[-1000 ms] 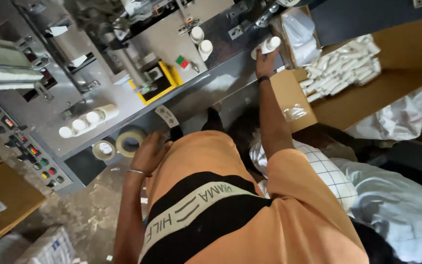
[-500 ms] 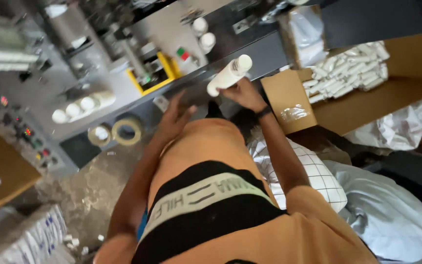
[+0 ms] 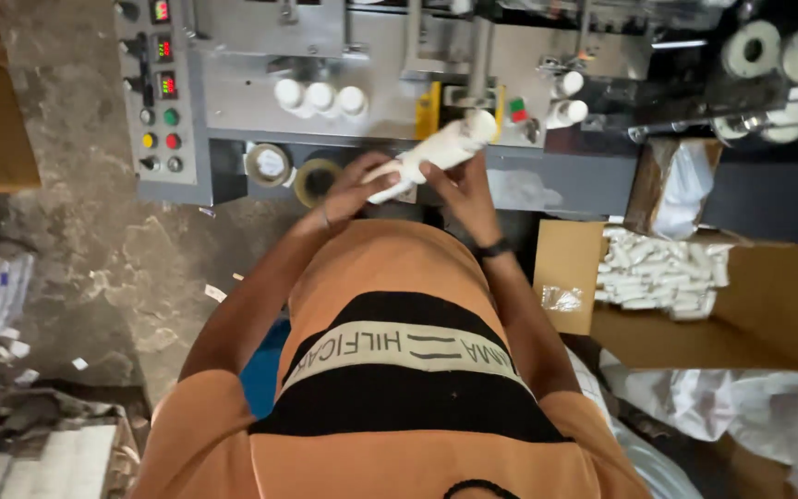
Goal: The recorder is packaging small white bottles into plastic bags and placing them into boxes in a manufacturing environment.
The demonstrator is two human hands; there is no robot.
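Both my hands hold one white roll [image 3: 438, 152] in front of my chest, tilted up to the right. My left hand [image 3: 353, 189] grips its lower left end. My right hand [image 3: 462, 189] grips it from the right, with a dark band on the wrist. The roll is just in front of a grey packing machine [image 3: 260, 79]. I wear an orange shirt with a black stripe.
Two tape rolls [image 3: 290, 173] sit on the machine's ledge, with white caps [image 3: 320, 97] above and a button panel [image 3: 161, 111] at left. An open cardboard box [image 3: 750, 296] of several white rolls stands at right. Stacked cartons lie at lower left on the stained floor.
My right hand took a white roll from the machine top and brought it down toward my chest. My left hand rose from the tape rolls and gripped the same roll. The view swung upright.
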